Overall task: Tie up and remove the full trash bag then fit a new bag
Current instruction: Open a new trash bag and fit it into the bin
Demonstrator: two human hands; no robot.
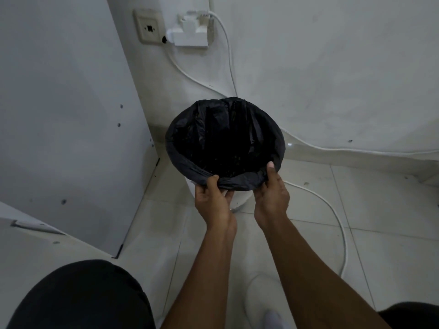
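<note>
Cabinet panel (71,115), white and dotted with small screw holes, fills the left side and stands on the tiled floor (380,222). To its right, high on the wall, sits a beige wall socket (149,28), and just beside it a white plug adapter (191,34) with white cables (228,55) running down the wall and across the floor to the right.

In the middle, a black trash bag (223,136) lines a round white bin (240,198) that stands on the floor in the corner between the panel and the wall. The bag's mouth is folded over the bin's rim all the way round, and its inside is too dark to tell what it holds.

At the near rim, the left hand (211,200) is clamped on the bag's folded edge, thumb on top and fingers underneath, bunching the plastic there. Just to the right, the right hand (270,193) pinches the same near edge, its thumb laid over the rim and its fingers curled below. The two hands are near each other, with a short stretch of gathered bag between them. Both forearms are bare. Dark-clothed knees show at the lower corners.
</note>
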